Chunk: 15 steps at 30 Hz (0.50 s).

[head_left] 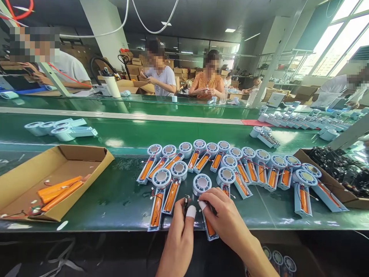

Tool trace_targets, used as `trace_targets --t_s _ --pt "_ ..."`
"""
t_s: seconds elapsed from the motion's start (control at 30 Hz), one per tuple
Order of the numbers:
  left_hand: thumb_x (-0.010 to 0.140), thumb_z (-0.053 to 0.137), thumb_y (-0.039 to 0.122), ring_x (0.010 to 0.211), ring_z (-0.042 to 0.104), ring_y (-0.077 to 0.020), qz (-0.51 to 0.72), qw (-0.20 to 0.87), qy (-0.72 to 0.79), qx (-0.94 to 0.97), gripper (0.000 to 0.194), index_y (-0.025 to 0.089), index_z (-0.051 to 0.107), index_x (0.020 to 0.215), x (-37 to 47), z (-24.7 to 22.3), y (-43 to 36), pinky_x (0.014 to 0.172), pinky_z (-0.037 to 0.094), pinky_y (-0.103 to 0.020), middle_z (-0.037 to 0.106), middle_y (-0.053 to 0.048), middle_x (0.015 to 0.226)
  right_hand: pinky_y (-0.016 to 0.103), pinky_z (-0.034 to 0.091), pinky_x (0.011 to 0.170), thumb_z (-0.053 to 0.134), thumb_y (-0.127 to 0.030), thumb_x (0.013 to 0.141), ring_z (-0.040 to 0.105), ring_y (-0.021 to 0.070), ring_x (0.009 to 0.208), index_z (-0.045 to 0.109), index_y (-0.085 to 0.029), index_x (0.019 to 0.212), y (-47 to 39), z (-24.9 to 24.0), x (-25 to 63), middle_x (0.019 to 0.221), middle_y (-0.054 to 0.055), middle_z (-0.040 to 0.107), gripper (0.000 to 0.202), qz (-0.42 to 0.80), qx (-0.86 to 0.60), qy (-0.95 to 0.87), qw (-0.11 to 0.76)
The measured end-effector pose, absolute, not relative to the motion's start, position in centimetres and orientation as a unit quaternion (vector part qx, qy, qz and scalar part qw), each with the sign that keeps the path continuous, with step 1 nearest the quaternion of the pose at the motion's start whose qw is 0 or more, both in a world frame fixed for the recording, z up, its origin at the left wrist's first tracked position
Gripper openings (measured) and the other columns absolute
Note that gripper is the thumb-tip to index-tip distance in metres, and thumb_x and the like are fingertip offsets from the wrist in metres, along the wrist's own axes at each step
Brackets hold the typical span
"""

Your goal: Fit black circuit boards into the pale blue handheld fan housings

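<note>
My left hand (179,234) grips a small black part with a metal tip (186,201) between thumb and fingers. Close beside it, my right hand (223,217) is closed in a pinch over a light-blue fan-shaped housing (202,184); whatever sits between its fingertips is too small to make out. White covers wrap both thumb tips. Under the right hand, the housing's open handle shows an orange battery (211,229), partly hidden. To the left lies another housing (161,178) with an orange battery (157,209) and thin wires in its handle.
Several similar housings (262,155) spread across the green bench (121,200). A cardboard box (95,175) with orange batteries (62,192) stands left; a box of black parts (336,165) stands right. Beyond the conveyor belt (184,132), several people work. More housings (277,258) lie below the bench edge.
</note>
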<state>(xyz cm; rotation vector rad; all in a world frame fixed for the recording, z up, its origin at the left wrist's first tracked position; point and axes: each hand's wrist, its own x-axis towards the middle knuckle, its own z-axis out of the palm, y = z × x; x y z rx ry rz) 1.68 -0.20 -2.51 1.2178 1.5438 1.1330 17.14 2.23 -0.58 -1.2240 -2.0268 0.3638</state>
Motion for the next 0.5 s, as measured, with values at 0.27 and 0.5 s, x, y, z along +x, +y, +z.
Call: trace_targets --t_s 0.27,0.5 --pt "0.092 0.032 0.054 0.072 0.061 -0.0255 0.361 0.397 0.591 0.603 0.041 0.024 0.056 0.078 1.5 -0.9 0.7 0.070 0.050 -0.037 0.065 -0.007 0.075 0.035 0.049 0.076 0.049 -0.008 0.096 0.057 0.0217 0.085 0.061 -0.020 0.100 1.9 0.1 16.5 0.098 0.006 0.066 0.018 0.075 -0.477 -0.806 0.343" --pt "0.097 0.031 0.040 0.078 0.067 -0.0258 0.351 0.319 0.583 0.660 0.034 0.024 0.059 0.086 1.8 -1.8 0.2 0.070 0.051 -0.036 0.068 -0.009 0.083 0.035 0.048 0.073 0.049 -0.007 0.095 0.056 0.0217 0.083 0.061 -0.019 0.097 1.6 0.4 16.1 0.097 0.007 0.065 0.017 0.034 -0.491 -0.813 0.311"
